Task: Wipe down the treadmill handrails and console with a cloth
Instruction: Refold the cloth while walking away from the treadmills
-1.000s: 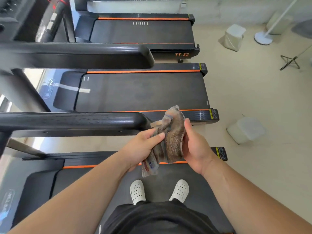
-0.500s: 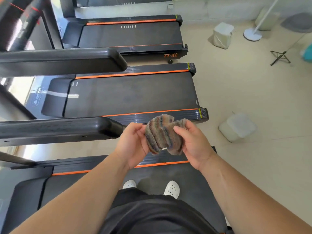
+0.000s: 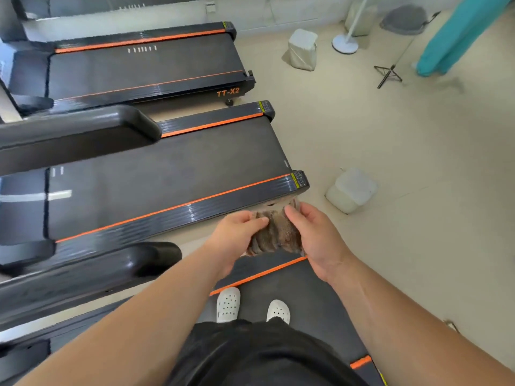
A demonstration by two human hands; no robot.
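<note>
A brown striped cloth (image 3: 276, 232) is bunched up between both hands in front of me. My left hand (image 3: 237, 235) grips its left side and my right hand (image 3: 315, 238) grips its right side, fingers curled over the top. The black handrail (image 3: 92, 271) of the treadmill I stand on runs to the left, its rounded end a short way left of my left hand. No console is in view.
Another black handrail (image 3: 83, 129) sits higher left, above the neighbouring treadmill deck (image 3: 167, 179). A third treadmill (image 3: 145, 68) lies beyond. White blocks (image 3: 351, 190) (image 3: 302, 48), a stand base (image 3: 345, 43) and a small tripod (image 3: 388, 73) sit on the beige floor at right.
The cloth went from hanging loosely to being bunched between both hands. The view has swung right, so the handrails slid left and more floor shows.
</note>
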